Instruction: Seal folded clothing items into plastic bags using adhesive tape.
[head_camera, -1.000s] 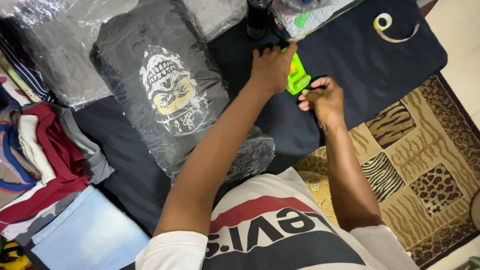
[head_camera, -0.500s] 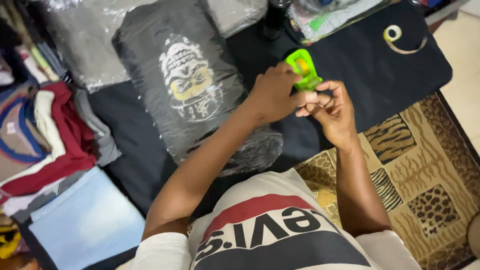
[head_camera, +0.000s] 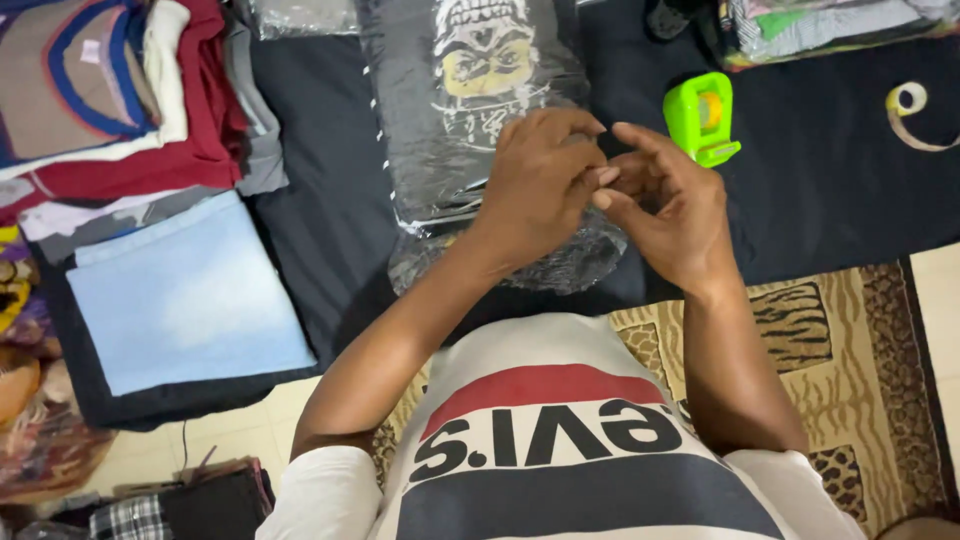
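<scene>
— Where do the hands sit?

— Both meet near the middle of the view, over the lower end of a bagged dark T-shirt (head_camera: 470, 130). The left hand (head_camera: 540, 185) curls loosely, fingertips drawn toward the thumb; the right hand (head_camera: 665, 215) faces it, fingers half bent. The tips of both touch at about the centre. They seem to pinch something very small and clear between them, perhaps a bit of tape, but I cannot tell for sure.

— And the green thing?

— A bright green tape dispenser (head_camera: 703, 118) lies on the dark cloth (head_camera: 830, 190) at one o'clock from the hands, near them but not touched. A roll shows inside its housing.

— How far along does the packing look?

— Judging by how things lie, the shirt is already inside its clear plastic bag (head_camera: 500, 260), which shines and wrinkles at the open lower end under the hands. That end does not look sealed yet, so I judge closing it is what is left.

— How does the shirt look?

— Folded flat, dark grey, with a pale and yellow face print at twelve o'clock. At nine o'clock a light blue folded garment (head_camera: 190, 300) lies, with a stack of red and white clothes (head_camera: 130, 90) at ten o'clock.
</scene>
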